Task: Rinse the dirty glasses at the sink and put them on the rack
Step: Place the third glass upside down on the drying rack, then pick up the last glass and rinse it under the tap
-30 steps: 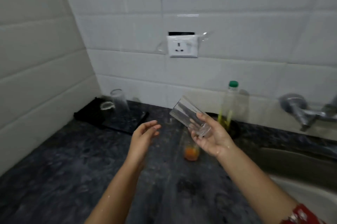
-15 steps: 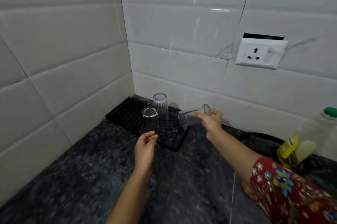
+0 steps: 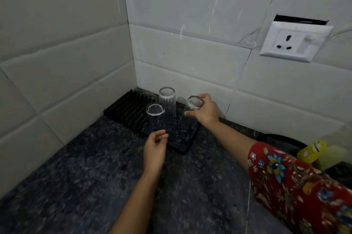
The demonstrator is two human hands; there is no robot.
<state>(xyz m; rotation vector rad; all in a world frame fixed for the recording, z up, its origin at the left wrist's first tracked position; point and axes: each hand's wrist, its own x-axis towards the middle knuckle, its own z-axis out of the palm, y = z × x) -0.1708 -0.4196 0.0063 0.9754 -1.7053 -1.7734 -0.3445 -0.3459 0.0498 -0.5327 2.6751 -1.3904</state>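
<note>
Head view: rack [image 3: 124, 107] on dark speckled counter [image 3: 76, 186] in white-tiled corner [image 3: 131, 52].

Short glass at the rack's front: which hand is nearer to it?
Left. The left hand hangs just in front of the short glass, holding nothing; the right hand is off to its right, gripping a third glass at the rack.

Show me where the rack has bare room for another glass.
Bare: the left slatted part of the rack, between the side wall and the tall ribbed glass and short glass. Crowded: the right part, where the right hand holds a third glass; the left hand hovers at the front edge.
</note>
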